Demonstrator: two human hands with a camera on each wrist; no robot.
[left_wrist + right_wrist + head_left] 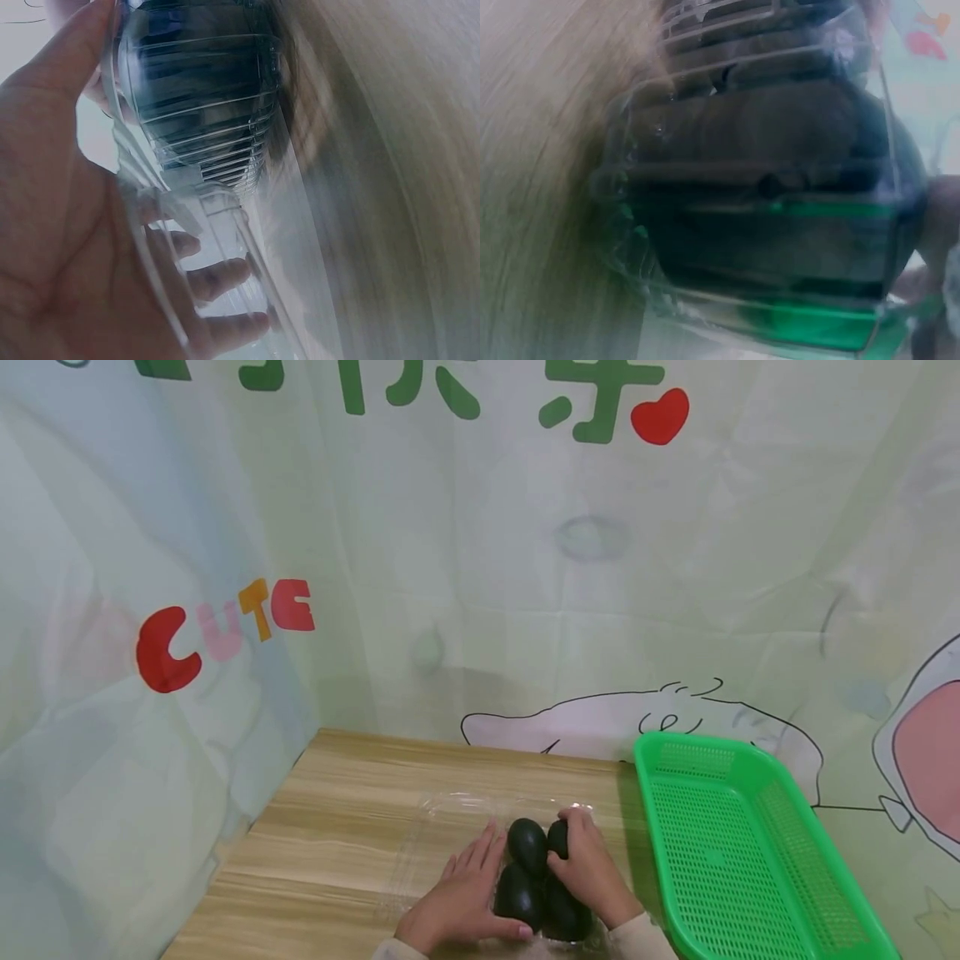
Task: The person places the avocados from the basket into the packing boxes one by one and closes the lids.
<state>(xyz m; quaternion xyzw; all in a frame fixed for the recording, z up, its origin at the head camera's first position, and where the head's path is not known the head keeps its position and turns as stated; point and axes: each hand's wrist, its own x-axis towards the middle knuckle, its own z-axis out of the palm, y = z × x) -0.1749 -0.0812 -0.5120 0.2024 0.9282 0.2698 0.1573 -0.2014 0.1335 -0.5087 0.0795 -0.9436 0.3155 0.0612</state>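
Note:
Several dark, smooth avocados (527, 843) sit together in one half of a clear plastic clamshell box (542, 943), its clear lid (420, 847) folded out to the left. My right hand (592, 868) holds the avocado (557, 839) at the far right, fingers over its far side and thumb at its near side. My left hand (465, 893) lies along the box's left side with fingers straight, its thumb by the nearest avocado. In the left wrist view the lid's clear wall (217, 199) crosses in front of its fingers. The right wrist view is blurred, showing dark fruit (765, 135) through ribbed plastic.
A green perforated plastic basket (832, 852) stands right of the box. Both are on a wood-grain table (300, 852). A printed cloth (487, 635) hangs behind the table and along its left side.

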